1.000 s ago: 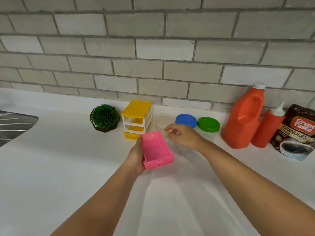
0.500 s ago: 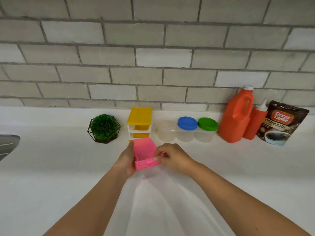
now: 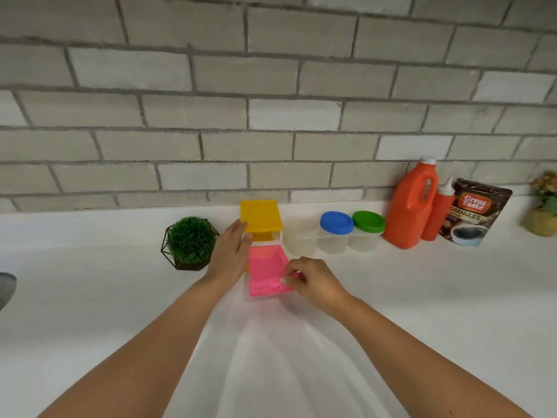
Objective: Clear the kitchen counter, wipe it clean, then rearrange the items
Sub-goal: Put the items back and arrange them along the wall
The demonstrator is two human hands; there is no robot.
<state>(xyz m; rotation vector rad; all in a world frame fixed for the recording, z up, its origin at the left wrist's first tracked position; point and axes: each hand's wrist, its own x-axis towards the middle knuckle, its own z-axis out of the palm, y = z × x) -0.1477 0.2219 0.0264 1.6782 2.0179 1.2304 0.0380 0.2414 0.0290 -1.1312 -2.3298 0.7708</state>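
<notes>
At the desk's (image 3: pixel 90 297) back edge, my right fingers (image 3: pixel 284 279) pinch the pink drawer's (image 3: pixel 266 267) front; its long axis points into the yellow organizer (image 3: pixel 260 218), which my left hand (image 3: pixel 230 254) steadies with flat, open fingers.

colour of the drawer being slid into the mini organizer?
Pink drawer, right hand pinching its front; the organizer has a yellow top. Head view.

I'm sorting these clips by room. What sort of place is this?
Most likely a home kitchen: a white counter runs under a grey brick-tile wall, the edge of a metal sink shows at far left, and a coffee granules pouch stands beside lidded food containers.
</notes>
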